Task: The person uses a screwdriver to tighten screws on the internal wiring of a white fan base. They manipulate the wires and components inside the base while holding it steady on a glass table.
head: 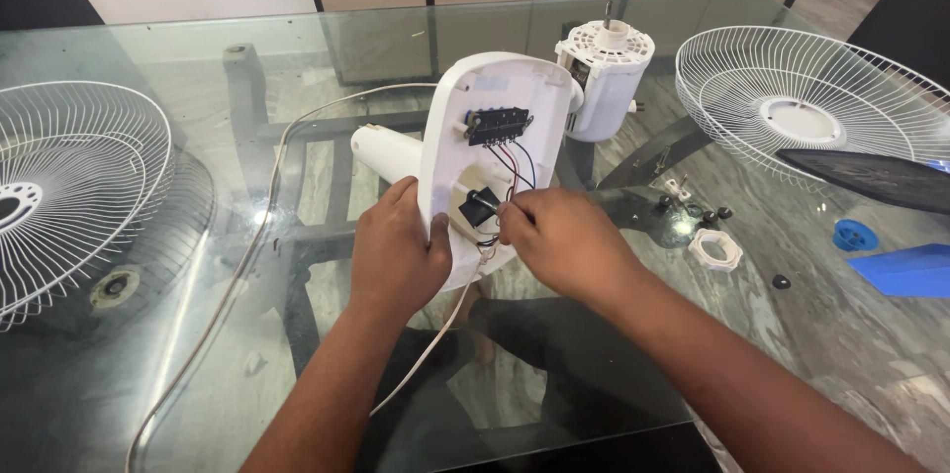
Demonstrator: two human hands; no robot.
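Note:
A white fan base is tipped up on the glass table, its open underside facing me. Inside it sit a black switch block, red and black wires and a small black part. My left hand grips the base's lower left edge. My right hand pinches at the small black part and the wires beside it. The white motor housing stands upright behind the base. A white power cord trails off to the left.
A white wire fan guard lies at the left, another at the right. A black panel, a blue fan blade, a blue cap, a white ring nut and small screws lie at the right. Wooden cabinets stand behind.

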